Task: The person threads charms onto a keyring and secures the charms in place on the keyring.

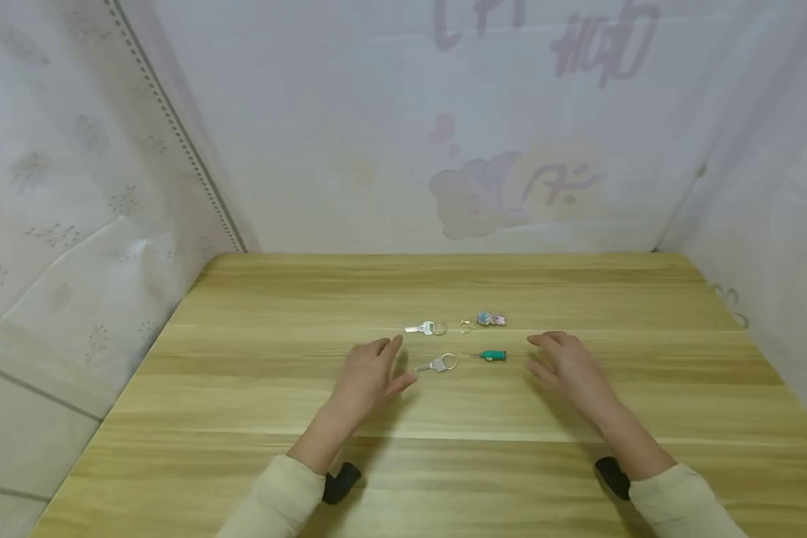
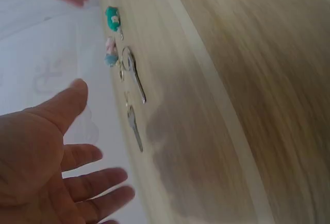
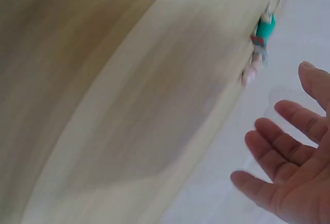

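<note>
Two keys lie on the table, the far key (image 1: pixel 427 328) and the near key (image 1: pixel 434 365), each with a ring at its right end. To their right are a blue-and-pink figure charm (image 1: pixel 492 320) with a gold clasp (image 1: pixel 467 326), and a green charm (image 1: pixel 493 356) with a small chain. My left hand (image 1: pixel 370 377) hovers just left of the keys, its fingers spread and holding nothing, as the left wrist view also shows. On the other side, my right hand (image 1: pixel 568 370) is above the table, right of the green charm, with relaxed fingers and an empty palm.
The wooden table (image 1: pixel 444 478) carries these small items near its middle. A pale printed curtain (image 1: pixel 336 134) hangs behind it, with more cloth at left and right. Dark straps (image 1: pixel 341 483) sit at both wrists below cream sleeves.
</note>
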Action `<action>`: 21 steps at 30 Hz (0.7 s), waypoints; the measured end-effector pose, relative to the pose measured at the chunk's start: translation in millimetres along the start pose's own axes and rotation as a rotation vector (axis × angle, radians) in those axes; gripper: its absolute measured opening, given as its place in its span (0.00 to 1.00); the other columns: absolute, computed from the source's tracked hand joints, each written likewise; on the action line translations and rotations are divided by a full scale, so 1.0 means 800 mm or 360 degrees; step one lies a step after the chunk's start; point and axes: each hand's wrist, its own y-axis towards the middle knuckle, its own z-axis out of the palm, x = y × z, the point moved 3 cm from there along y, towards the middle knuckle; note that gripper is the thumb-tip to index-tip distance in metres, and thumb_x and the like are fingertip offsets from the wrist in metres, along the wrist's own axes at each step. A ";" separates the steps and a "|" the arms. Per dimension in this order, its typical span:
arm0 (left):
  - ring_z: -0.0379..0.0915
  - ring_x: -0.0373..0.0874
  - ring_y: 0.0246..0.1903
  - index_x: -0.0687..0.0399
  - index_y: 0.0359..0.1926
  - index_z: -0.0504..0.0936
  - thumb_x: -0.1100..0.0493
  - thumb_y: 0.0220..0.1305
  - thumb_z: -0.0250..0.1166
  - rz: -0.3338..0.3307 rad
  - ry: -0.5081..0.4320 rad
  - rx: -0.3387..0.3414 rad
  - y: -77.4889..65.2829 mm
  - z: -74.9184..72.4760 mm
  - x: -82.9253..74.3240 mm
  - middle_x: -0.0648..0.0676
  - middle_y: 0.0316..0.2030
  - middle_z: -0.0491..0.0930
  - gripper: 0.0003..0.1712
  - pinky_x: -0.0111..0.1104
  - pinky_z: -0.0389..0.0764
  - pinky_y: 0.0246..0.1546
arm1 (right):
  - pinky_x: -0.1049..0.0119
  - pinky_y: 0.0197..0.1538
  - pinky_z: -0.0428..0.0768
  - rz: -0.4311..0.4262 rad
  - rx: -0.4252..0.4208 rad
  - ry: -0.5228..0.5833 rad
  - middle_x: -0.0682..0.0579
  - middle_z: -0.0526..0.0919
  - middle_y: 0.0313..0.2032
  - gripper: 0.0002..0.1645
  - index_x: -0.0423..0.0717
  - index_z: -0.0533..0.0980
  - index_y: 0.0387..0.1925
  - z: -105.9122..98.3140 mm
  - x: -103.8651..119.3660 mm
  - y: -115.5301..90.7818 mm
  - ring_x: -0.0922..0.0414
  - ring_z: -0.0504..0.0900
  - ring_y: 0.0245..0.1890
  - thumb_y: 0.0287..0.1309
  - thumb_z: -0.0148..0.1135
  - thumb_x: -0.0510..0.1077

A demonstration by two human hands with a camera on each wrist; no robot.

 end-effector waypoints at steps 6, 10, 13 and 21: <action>0.76 0.53 0.44 0.58 0.54 0.77 0.46 0.58 0.65 0.0011 -0.0135 0.0001 0.012 0.006 -0.008 0.60 0.45 0.79 0.28 0.42 0.77 0.44 | 0.48 0.49 0.75 -0.0033 0.0042 0.0138 0.39 0.79 0.45 0.18 0.36 0.79 0.44 0.028 0.018 0.025 0.43 0.75 0.48 0.51 0.68 0.39; 0.75 0.51 0.42 0.58 0.52 0.78 0.47 0.58 0.65 0.0021 -0.0180 -0.0019 0.020 0.011 -0.012 0.58 0.44 0.79 0.26 0.41 0.76 0.42 | 0.50 0.48 0.76 -0.0044 0.0033 0.0110 0.41 0.80 0.43 0.17 0.36 0.80 0.42 0.034 0.026 0.033 0.45 0.76 0.46 0.49 0.70 0.38; 0.75 0.52 0.43 0.58 0.51 0.78 0.47 0.58 0.66 0.0039 -0.0191 -0.0038 0.025 0.013 -0.013 0.58 0.44 0.79 0.25 0.42 0.76 0.41 | 0.51 0.47 0.76 -0.0020 0.0036 0.0077 0.41 0.80 0.43 0.16 0.37 0.80 0.40 0.037 0.029 0.038 0.45 0.76 0.45 0.48 0.70 0.38; 0.75 0.51 0.42 0.57 0.49 0.79 0.48 0.57 0.67 0.0081 -0.0221 -0.0013 0.037 0.026 -0.017 0.56 0.44 0.80 0.23 0.40 0.75 0.42 | 0.51 0.45 0.76 0.0000 0.0113 0.0062 0.42 0.80 0.43 0.12 0.40 0.81 0.39 0.051 0.034 0.043 0.47 0.76 0.44 0.50 0.69 0.39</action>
